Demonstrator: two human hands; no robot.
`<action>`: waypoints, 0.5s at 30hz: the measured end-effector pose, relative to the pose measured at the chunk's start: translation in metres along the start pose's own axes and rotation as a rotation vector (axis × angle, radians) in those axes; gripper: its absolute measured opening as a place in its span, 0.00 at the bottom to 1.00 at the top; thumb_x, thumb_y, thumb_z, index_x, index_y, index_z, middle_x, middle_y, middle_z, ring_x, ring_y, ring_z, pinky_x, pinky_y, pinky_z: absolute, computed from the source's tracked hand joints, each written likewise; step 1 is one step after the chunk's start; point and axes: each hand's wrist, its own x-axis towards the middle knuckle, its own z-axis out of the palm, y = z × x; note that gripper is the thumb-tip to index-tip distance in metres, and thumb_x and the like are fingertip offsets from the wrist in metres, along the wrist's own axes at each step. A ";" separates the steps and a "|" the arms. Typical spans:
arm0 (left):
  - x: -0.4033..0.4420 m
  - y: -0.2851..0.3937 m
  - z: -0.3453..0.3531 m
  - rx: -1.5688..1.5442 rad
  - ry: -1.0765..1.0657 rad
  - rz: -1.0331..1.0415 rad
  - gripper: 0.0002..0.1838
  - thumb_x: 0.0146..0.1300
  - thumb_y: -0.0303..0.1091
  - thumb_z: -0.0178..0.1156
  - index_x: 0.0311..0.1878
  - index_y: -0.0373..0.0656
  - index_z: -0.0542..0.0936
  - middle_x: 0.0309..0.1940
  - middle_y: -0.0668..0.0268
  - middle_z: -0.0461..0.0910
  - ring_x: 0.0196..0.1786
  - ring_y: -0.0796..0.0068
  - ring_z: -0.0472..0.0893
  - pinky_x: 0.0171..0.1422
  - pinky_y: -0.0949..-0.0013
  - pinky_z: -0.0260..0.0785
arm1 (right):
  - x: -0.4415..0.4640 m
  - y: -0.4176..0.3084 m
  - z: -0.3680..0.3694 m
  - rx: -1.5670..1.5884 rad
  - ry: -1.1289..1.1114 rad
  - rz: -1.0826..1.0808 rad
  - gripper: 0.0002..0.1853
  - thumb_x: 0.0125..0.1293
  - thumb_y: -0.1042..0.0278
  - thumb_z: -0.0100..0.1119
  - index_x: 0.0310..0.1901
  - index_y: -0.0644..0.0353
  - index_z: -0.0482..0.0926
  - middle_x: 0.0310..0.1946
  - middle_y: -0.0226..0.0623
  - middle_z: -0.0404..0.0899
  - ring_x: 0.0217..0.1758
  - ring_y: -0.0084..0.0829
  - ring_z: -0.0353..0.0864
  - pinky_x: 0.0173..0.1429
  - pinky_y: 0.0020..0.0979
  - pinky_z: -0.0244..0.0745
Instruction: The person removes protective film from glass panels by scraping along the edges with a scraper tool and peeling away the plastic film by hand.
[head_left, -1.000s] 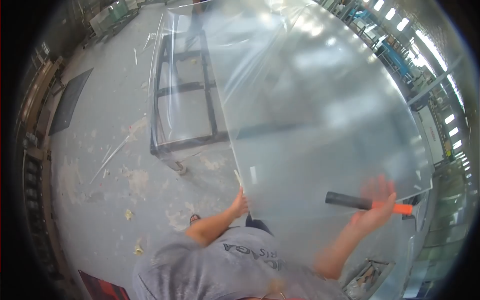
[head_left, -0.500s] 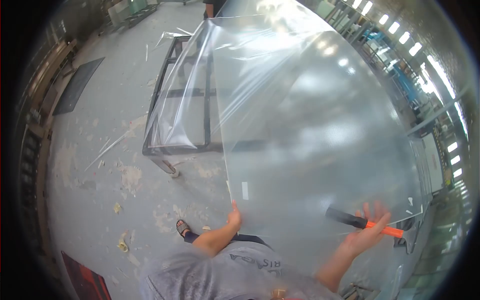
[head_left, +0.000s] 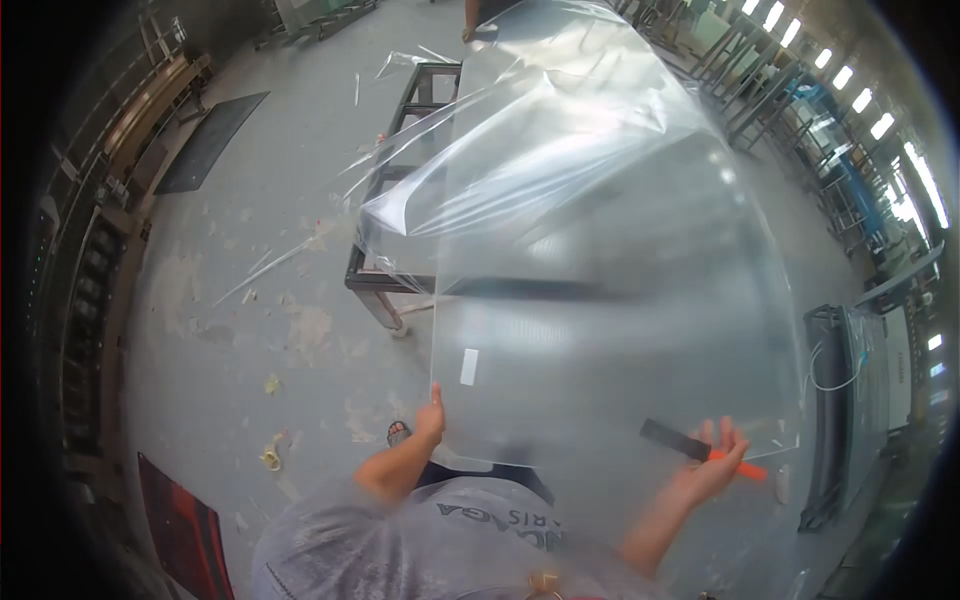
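Observation:
A large translucent sheet [head_left: 600,360] fills the middle, with a small white label [head_left: 469,367] near its lower left corner and loose clear film [head_left: 560,150] bunched over its far part. My left hand [head_left: 430,415] grips the left edge of the sheet, thumb up. My right hand [head_left: 718,460], at the near right edge, has its fingertips raised and holds a black-and-orange tool [head_left: 680,438] across the palm under the thumb. Part of that hand's contact with the sheet is unclear.
A dark metal frame table [head_left: 375,285] stands beyond the sheet's left side. At the top, another person's hand [head_left: 469,33] is near the sheet's far end. A dark panel [head_left: 215,143] and a red-and-black panel [head_left: 185,525] lie left. Racks [head_left: 735,75] line the right.
The sheet's near left corner and both hands have shifted left in view. The film has slid across the frame table, uncovering more of it. Both hands keep their holds.

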 end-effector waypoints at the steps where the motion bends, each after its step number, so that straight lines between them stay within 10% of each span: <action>1: 0.004 -0.004 -0.023 0.030 0.009 0.013 0.58 0.62 0.82 0.29 0.39 0.25 0.83 0.36 0.39 0.82 0.46 0.46 0.82 0.53 0.51 0.70 | -0.005 0.013 -0.002 0.024 0.010 0.047 0.30 0.75 0.43 0.47 0.63 0.64 0.67 0.60 0.44 0.75 0.56 0.46 0.78 0.57 0.51 0.73; 4: 0.056 -0.008 -0.102 0.082 0.039 0.074 0.57 0.63 0.80 0.28 0.37 0.26 0.84 0.36 0.38 0.82 0.48 0.43 0.82 0.55 0.50 0.70 | -0.019 0.088 -0.016 0.122 0.014 0.171 0.32 0.73 0.40 0.49 0.64 0.62 0.66 0.60 0.43 0.75 0.54 0.46 0.79 0.53 0.48 0.74; 6: 0.127 -0.039 -0.145 0.119 0.262 0.194 0.51 0.61 0.81 0.39 0.23 0.31 0.77 0.17 0.56 0.73 0.21 0.62 0.74 0.29 0.58 0.66 | -0.031 0.149 -0.025 0.175 0.011 0.245 0.35 0.71 0.38 0.52 0.65 0.60 0.65 0.60 0.42 0.75 0.52 0.45 0.79 0.50 0.45 0.75; 15: 0.189 -0.061 -0.353 0.253 0.485 0.248 0.50 0.61 0.80 0.41 0.25 0.31 0.77 0.15 0.58 0.73 0.19 0.63 0.74 0.28 0.60 0.68 | -0.130 0.400 -0.073 -0.043 -0.043 0.432 0.28 0.71 0.33 0.48 0.43 0.55 0.73 0.39 0.33 0.81 0.41 0.32 0.79 0.42 0.36 0.77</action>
